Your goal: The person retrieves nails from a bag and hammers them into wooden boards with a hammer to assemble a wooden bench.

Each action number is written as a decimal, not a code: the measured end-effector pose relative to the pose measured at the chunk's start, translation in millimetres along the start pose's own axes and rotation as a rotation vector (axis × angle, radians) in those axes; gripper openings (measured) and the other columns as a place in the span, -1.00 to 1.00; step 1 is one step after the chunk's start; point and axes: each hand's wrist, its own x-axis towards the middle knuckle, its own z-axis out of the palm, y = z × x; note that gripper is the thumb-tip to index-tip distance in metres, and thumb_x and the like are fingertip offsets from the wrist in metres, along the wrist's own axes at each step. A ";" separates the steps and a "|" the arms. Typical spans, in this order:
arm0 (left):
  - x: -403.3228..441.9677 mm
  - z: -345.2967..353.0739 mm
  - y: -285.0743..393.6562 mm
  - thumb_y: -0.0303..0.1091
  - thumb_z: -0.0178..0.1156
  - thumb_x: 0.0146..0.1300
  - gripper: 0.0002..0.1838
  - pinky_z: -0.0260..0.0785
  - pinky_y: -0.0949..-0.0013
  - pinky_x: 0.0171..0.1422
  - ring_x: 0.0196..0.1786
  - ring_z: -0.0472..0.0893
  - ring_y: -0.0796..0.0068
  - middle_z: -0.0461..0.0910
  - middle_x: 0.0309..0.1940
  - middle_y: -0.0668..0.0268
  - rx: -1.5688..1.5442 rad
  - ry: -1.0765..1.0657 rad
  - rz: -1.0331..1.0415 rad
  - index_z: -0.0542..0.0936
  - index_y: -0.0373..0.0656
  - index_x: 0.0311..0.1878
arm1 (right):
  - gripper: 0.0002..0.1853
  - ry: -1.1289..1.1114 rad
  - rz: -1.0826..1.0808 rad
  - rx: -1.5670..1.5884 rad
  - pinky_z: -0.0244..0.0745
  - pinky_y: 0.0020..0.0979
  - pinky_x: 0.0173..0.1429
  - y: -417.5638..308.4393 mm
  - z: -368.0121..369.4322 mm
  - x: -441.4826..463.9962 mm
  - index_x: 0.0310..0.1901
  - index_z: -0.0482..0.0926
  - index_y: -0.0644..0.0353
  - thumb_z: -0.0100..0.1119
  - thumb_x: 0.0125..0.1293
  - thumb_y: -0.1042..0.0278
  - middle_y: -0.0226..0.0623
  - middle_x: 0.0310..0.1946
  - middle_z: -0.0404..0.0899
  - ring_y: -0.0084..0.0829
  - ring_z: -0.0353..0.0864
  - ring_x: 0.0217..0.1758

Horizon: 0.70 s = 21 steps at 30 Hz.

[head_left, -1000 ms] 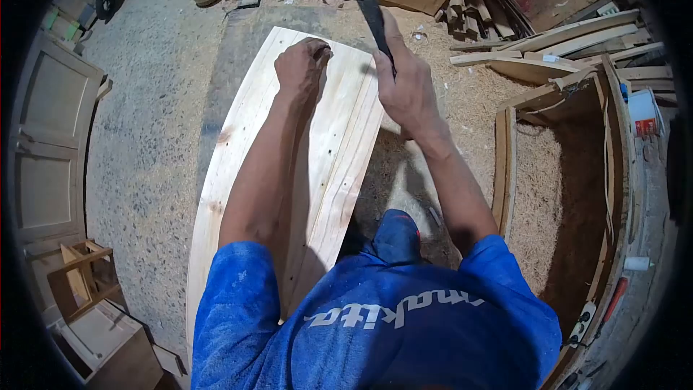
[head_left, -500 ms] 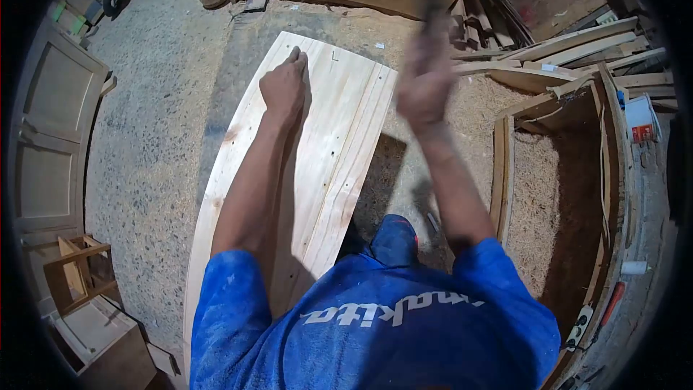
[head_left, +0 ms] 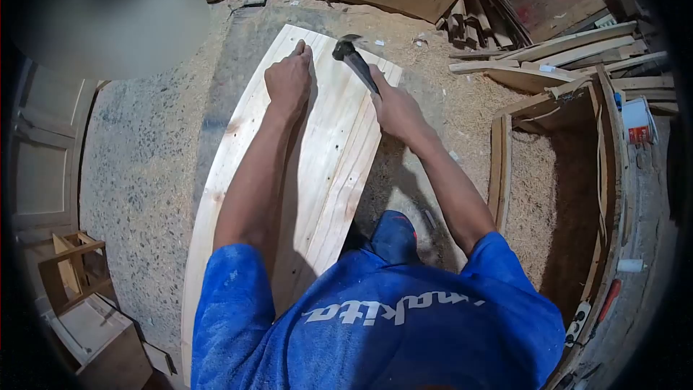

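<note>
A long pale wooden panel [head_left: 332, 130] with small dark dots along its boards lies lengthwise before me. My left hand [head_left: 289, 76] rests near its far end, fingers drawn together and pointing away; whatever they may pinch is too small to make out. My right hand [head_left: 398, 110] is wrapped round the black handle of a hammer [head_left: 359, 68]. The hammer's head is over the panel's far end, just right of my left fingertips.
On the right stands a wooden frame box [head_left: 499, 166] with shavings inside. Curved wooden pieces [head_left: 577, 50] are stacked behind it. A white bucket [head_left: 638, 121] and a power strip [head_left: 579, 321] sit at the far right. A small cabinet [head_left: 94, 325] is at lower left.
The hammer has come down from its raised position to just above the panel. My left hand has opened less widely curled, with fingers pointing forward. A blurred grey oval now covers the upper left.
</note>
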 end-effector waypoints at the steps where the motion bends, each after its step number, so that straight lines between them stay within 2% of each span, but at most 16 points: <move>1: 5.2 -2.2 -0.8 -0.20 0.00 0.53 -0.64 0.61 0.03 -0.18 -0.23 0.79 0.06 0.77 0.00 0.19 0.007 0.014 0.011 0.69 0.16 0.23 | -0.48 0.018 -0.003 0.006 0.58 0.14 0.07 11.9 5.0 6.0 0.52 0.35 0.11 -0.06 0.58 0.25 0.21 -0.13 0.71 0.25 0.71 -0.08; 3: 2.9 -4.2 2.2 -0.32 0.03 0.44 -0.61 0.63 0.02 -0.26 -0.32 0.79 0.05 0.79 -0.01 0.19 0.054 -0.032 -0.041 0.63 0.02 0.26 | -0.50 0.364 -0.216 0.248 0.55 0.18 0.02 21.3 -10.8 12.6 0.48 0.40 0.12 -0.01 0.57 0.24 0.25 -0.17 0.70 0.25 0.71 -0.04; 4: 0.7 -0.5 1.4 -0.31 0.04 0.44 -0.61 0.60 -0.01 -0.30 -0.35 0.78 0.03 0.79 -0.15 0.09 0.038 -0.037 0.007 0.64 0.01 0.26 | -0.49 0.441 -0.163 0.353 0.57 0.06 -0.08 -12.2 -48.8 -3.3 0.47 0.40 0.17 0.03 0.57 0.22 0.18 -0.32 0.68 0.16 0.75 -0.16; 5: 0.8 1.6 -0.1 -0.31 0.04 0.44 -0.61 0.60 -0.01 -0.30 -0.35 0.78 0.03 0.79 -0.15 0.09 0.034 -0.027 -0.004 0.64 0.01 0.26 | -0.50 0.611 -0.222 0.533 0.55 -0.08 -0.24 -26.9 -65.8 -5.1 0.47 0.41 0.17 0.03 0.58 0.21 0.06 -0.48 0.61 -0.01 0.73 -0.37; 7: 2.5 2.2 -0.8 -0.18 -0.03 0.55 -0.64 0.63 0.01 -0.14 -0.22 0.79 0.02 0.70 0.21 0.37 0.020 -0.068 -0.048 0.70 0.16 0.22 | -0.48 0.968 -0.290 0.599 0.48 -0.16 -0.36 -33.2 -60.7 1.2 0.50 0.38 0.16 0.02 0.61 0.20 -0.04 -0.56 0.51 -0.15 0.66 -0.52; 8: 2.1 4.0 -2.3 -0.19 -0.02 0.53 -0.64 0.63 0.01 -0.13 -0.21 0.80 0.02 0.68 0.25 0.39 0.019 -0.066 -0.048 0.69 0.19 0.23 | -0.46 0.940 -0.309 0.473 0.49 -0.10 -0.39 -18.6 -36.6 5.5 0.54 0.32 0.16 0.00 0.62 0.18 0.04 -0.52 0.58 -0.05 0.66 -0.54; 9: 4.2 7.1 -3.8 -0.19 -0.02 0.53 -0.64 0.63 0.01 -0.13 -0.21 0.80 0.02 0.68 0.25 0.39 0.019 -0.058 -0.046 0.69 0.19 0.23 | -0.45 0.590 -0.189 0.404 0.53 -0.05 -0.32 1.8 -4.6 7.9 0.54 0.32 0.14 0.03 0.60 0.19 0.10 -0.46 0.64 0.08 0.68 -0.47; 11: 3.8 12.0 -3.8 -0.20 0.00 0.52 -0.63 0.64 0.00 -0.12 -0.20 0.80 0.02 0.66 0.28 0.41 0.012 -0.086 -0.073 0.68 0.19 0.26 | -0.45 0.175 -0.085 0.034 0.56 -0.02 -0.20 15.5 15.5 -7.8 0.52 0.36 0.11 0.06 0.57 0.18 0.15 -0.36 0.68 0.14 0.71 -0.33; 12: 4.7 6.3 -2.9 -0.21 0.00 0.51 -0.62 0.64 -0.01 -0.10 -0.19 0.80 0.01 0.67 0.27 0.41 -0.016 -0.075 -0.047 0.68 0.19 0.26 | -0.45 0.194 -0.109 0.022 0.56 -0.02 -0.20 15.3 1.5 -10.4 0.52 0.36 0.11 0.06 0.57 0.18 0.15 -0.36 0.68 0.14 0.71 -0.33; 14: 3.4 -1.4 -0.7 -0.23 0.07 0.46 -0.62 0.63 -0.01 -0.02 -0.10 0.78 -0.01 0.71 0.21 0.37 -0.045 -0.112 -0.099 0.69 0.17 0.25 | -0.51 0.160 -0.005 0.393 0.56 -0.09 -0.11 15.7 -13.8 -41.6 0.44 0.45 0.11 0.08 0.55 0.19 0.15 -0.31 0.67 0.15 0.70 -0.21; 15: -8.3 1.0 -2.1 -0.23 0.07 0.46 -0.62 0.63 -0.01 -0.02 -0.10 0.78 -0.01 0.71 0.21 0.37 -0.049 -0.121 -0.092 0.69 0.17 0.25 | -0.51 0.158 0.007 0.394 0.56 -0.09 -0.11 12.3 -12.6 -68.2 0.44 0.45 0.11 0.08 0.55 0.19 0.15 -0.31 0.67 0.15 0.70 -0.21; 17: 0.7 3.9 -7.9 -0.28 0.17 0.41 -0.62 0.61 0.01 0.01 0.00 0.75 -0.03 0.74 0.14 0.27 -0.361 0.036 -0.126 0.68 0.14 0.25 | -0.59 0.360 -0.008 0.475 0.55 -0.20 -0.11 6.2 -27.1 -90.4 0.29 0.54 0.18 0.18 0.50 0.21 0.04 -0.32 0.68 -0.10 0.73 -0.23; 18: -5.8 -8.1 -2.8 -0.29 0.22 0.43 -0.64 0.61 0.12 -0.02 -0.05 0.77 0.10 0.79 -0.01 0.19 -0.539 0.196 -0.113 0.67 0.10 0.26 | -0.59 0.375 -0.015 0.471 0.55 -0.20 -0.11 5.7 -23.6 -104.2 0.29 0.54 0.18 0.18 0.50 0.21 0.04 -0.32 0.68 -0.10 0.73 -0.23; 20: -39.4 -38.4 37.5 -0.26 0.22 0.49 -0.68 0.58 0.22 -0.13 -0.26 0.71 0.24 0.76 -0.21 0.20 -0.935 -0.009 -0.371 0.68 0.03 0.25 | -0.66 0.394 0.021 0.647 0.50 -0.29 -0.20 6.4 -8.1 -122.4 0.12 0.62 0.24 0.31 0.43 0.24 -0.21 -0.42 0.63 -0.42 0.65 -0.33; 21: -57.0 15.7 45.1 -0.12 0.13 0.58 -0.65 0.51 0.27 -0.26 -0.41 0.56 0.36 0.64 -0.30 0.25 -1.400 -0.252 -0.519 0.67 -0.05 0.24 | -0.66 0.395 0.009 0.653 0.50 -0.29 -0.20 2.0 -5.5 -127.2 0.12 0.62 0.24 0.31 0.43 0.24 -0.21 -0.42 0.63 -0.42 0.65 -0.33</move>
